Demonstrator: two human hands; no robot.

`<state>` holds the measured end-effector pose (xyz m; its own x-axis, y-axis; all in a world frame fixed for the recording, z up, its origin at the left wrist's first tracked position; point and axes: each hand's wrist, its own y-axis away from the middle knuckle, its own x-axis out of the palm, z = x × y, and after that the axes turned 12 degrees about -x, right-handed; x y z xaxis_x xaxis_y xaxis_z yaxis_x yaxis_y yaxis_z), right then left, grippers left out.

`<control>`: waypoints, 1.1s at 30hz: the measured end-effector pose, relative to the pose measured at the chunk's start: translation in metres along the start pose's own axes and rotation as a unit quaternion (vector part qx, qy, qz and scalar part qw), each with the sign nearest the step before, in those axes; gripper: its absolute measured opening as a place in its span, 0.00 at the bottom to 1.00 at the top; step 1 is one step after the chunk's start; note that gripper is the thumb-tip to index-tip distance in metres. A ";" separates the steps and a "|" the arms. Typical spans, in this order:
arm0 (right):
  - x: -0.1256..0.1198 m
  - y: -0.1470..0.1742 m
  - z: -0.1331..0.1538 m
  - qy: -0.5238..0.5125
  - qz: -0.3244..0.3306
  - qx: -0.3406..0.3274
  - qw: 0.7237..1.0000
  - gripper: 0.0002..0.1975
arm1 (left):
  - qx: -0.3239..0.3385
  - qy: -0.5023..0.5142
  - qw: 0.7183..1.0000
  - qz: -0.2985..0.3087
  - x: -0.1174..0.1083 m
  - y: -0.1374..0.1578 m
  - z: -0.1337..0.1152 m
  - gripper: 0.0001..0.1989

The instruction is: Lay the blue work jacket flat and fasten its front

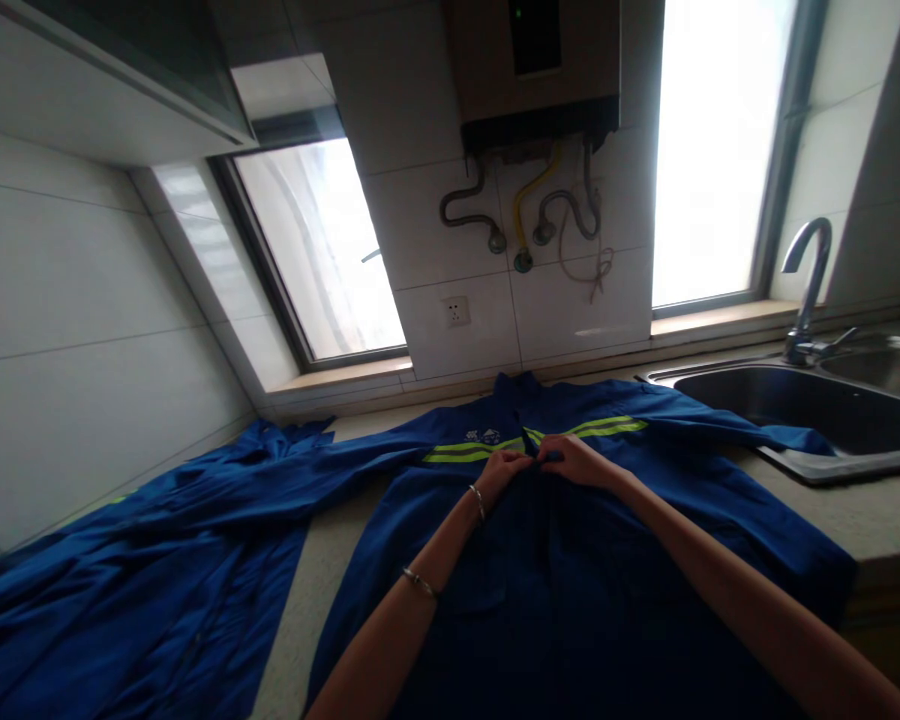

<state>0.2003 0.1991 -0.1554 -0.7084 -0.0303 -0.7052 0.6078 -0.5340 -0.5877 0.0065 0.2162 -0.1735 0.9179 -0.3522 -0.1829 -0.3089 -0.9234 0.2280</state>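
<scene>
Here, both hands — left hand, right hand — pinch jacket front, fingertips hidden.

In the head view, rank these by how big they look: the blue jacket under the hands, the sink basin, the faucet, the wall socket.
1. blue jacket, though it lies nearest the camera, which enlarges it
2. sink basin, partly cut off at the edge
3. faucet
4. wall socket

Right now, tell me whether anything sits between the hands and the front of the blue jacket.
Nothing visible does. The left hand and right hand already rest on the blue jacket, pinching its front opening just below the yellow-green reflective stripe; the countertop around it holds nothing in between.
</scene>
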 end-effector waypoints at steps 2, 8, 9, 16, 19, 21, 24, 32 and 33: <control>0.001 -0.001 -0.001 -0.008 -0.005 0.000 1.000 0.04 | -0.006 0.000 1.000 0.011 0.000 -0.001 0.000 0.14; 0.006 -0.001 -0.005 -0.029 -0.021 0.032 0.999 0.05 | 0.043 -0.071 0.996 0.007 0.001 0.003 -0.004 0.15; 0.007 -0.001 -0.006 -0.033 -0.024 0.043 0.998 0.06 | 0.055 -0.080 0.995 0.010 0.001 0.004 -0.005 0.15; 0.008 0.000 -0.005 -0.031 -0.042 0.070 0.996 0.06 | 0.033 -0.008 0.996 0.078 0.001 0.008 -0.007 0.14; 0.007 0.000 -0.004 -0.029 -0.043 0.069 0.996 0.06 | 0.002 0.012 0.998 0.055 0.001 0.005 -0.006 0.12; 0.007 0.000 -0.004 -0.026 -0.041 0.068 0.996 0.06 | -0.007 -0.012 1.000 0.028 0.001 0.002 -0.006 0.12; 0.008 0.000 -0.006 -0.025 -0.039 0.070 0.996 0.06 | 0.002 -0.088 0.996 -0.011 0.001 0.001 -0.007 0.14; 0.007 0.002 -0.007 -0.011 -0.011 0.085 0.996 0.12 | 0.153 -0.427 0.874 -0.176 -0.010 0.002 0.004 0.21; 0.005 0.003 -0.006 0.018 -0.022 0.094 0.995 0.14 | 0.130 -0.460 0.861 -0.173 -0.012 0.002 0.007 0.24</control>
<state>0.2005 0.2022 -0.1633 -0.7177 0.0248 -0.6959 0.4962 -0.6830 -0.5361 -0.0069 0.2173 -0.1780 0.4170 0.0893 -0.9045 -0.2120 -0.9582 -0.1923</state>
